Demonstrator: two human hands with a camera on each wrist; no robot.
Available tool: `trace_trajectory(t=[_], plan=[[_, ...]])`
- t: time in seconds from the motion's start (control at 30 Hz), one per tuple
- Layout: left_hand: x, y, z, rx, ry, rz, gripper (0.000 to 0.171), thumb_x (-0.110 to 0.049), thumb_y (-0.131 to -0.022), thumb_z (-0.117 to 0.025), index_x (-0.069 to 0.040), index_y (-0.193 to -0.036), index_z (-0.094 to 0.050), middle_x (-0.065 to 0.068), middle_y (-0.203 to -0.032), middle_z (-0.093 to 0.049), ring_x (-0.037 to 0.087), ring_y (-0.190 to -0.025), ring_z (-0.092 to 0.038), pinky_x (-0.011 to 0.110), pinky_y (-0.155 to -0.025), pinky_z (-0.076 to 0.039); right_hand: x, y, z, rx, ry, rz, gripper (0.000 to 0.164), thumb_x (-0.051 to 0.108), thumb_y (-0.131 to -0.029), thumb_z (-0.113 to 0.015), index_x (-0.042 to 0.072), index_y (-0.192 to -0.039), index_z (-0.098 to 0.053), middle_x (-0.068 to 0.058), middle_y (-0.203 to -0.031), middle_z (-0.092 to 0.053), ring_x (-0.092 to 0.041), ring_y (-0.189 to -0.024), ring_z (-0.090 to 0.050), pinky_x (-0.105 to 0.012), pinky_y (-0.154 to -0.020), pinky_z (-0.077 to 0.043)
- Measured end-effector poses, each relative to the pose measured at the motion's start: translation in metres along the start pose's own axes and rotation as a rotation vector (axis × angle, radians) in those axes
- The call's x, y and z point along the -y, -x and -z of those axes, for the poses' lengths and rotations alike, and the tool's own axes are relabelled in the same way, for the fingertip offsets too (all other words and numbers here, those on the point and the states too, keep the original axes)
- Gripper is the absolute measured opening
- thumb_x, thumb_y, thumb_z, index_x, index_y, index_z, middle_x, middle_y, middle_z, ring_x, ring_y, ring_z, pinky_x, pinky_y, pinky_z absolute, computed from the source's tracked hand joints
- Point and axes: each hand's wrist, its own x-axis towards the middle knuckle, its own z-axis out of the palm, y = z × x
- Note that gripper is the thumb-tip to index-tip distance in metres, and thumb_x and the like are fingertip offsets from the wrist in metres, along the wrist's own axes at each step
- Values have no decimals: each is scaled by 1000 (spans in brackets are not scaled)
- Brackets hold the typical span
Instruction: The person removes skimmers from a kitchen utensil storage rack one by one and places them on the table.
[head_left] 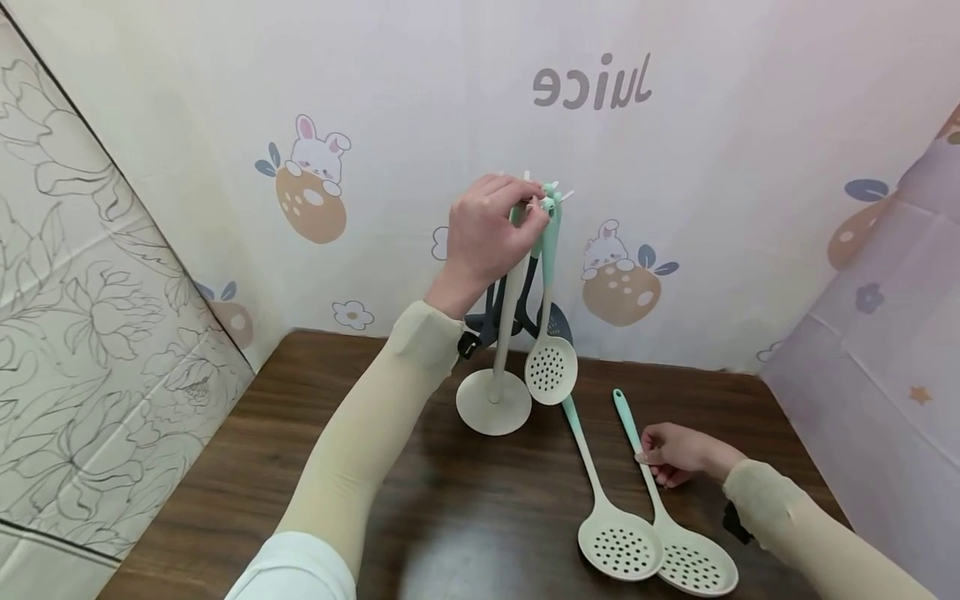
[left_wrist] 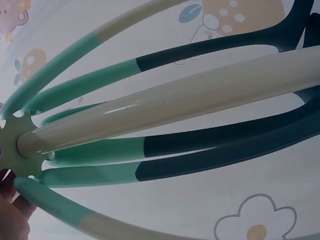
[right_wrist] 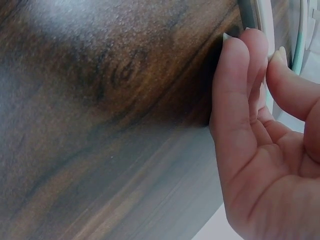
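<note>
At the top of a cream utensil stand (head_left: 507,321), my left hand (head_left: 491,229) pinches the hooked rim with thumb and fingertips. In the left wrist view these fingers (left_wrist: 12,217) are beside a mint handle end; whether they grip that too is unclear. A small cream skimmer (head_left: 551,369) with a mint handle hangs on the stand's right side, among several dark utensils (left_wrist: 200,150) with mint handles. My right hand (head_left: 678,454) pinches the handle of a large cream skimmer (head_left: 693,562) low over the table. Left of it lies another large skimmer (head_left: 621,542), their heads overlapping.
The dark wooden table (head_left: 315,467) carries the stand's round base (head_left: 480,408). A printed curtain (head_left: 405,100) hangs behind the table, and a floral panel (head_left: 97,358) stands along the left.
</note>
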Motion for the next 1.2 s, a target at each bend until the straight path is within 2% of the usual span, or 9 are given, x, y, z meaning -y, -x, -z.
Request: trace_trajectory(t=[0.2, 0.47, 0.67, 0.9, 1.03, 1.2], plan=[[3, 0, -1, -17, 54, -17, 20, -11, -87, -59, -6, -93, -77, 1, -94, -75, 14, -85, -65, 22, -70, -49, 1, 3, -2, -13, 1, -7, 17, 13, -98, -64, 1, -95, -53, -12, -73, -59, -19, -59, -58, -34, -55, -53], [6, 0, -1, -24, 70, -37, 21, -11, -88, -57, -6, -94, -77, 1, -96, -75, 14, -84, -64, 22, -70, -49, -1, -1, -2, -19, -2, -6, 18, 14, -97, -65, 2, -94, -52, -11, -72, -58, -19, -58, -58, -34, -54, -53], [9, 1, -3, -32, 121, -50, 22, -10, -87, -56, -6, -94, -77, 2, -96, -75, 13, -83, -63, 21, -72, -49, -4, -1, -2, -17, -2, -5, 18, 14, -97, -65, 2, -94, -52, -10, -73, -58, -18, -57, -58, -32, -53, -52], [16, 1, -5, -29, 191, -66, 22, -9, -88, -56, -4, -95, -76, 3, -91, -74, 13, -82, -63, 25, -73, -52, -5, 1, -3, -20, -1, -1, 19, 15, -97, -65, 2, -95, -52, -11, -73, -58, -19, -58, -58, -33, -53, -52], [21, 1, -6, -27, 233, -65, 22, -9, -89, -57, -4, -95, -77, 3, -91, -75, 13, -82, -64, 23, -74, -51, -4, 1, -3, -21, 1, 0, 18, 14, -97, -65, 2, -95, -52, -11, -73, -58, -19, -58, -58, -33, -53, -52], [25, -1, -8, -47, 271, -92, 21, -9, -88, -58, -4, -94, -77, 4, -91, -75, 13, -81, -65, 24, -73, -52, -4, -1, -2, -26, 5, -4, 18, 14, -97, -66, 2, -94, -53, -11, -73, -58, -19, -58, -58, -33, -54, -52]])
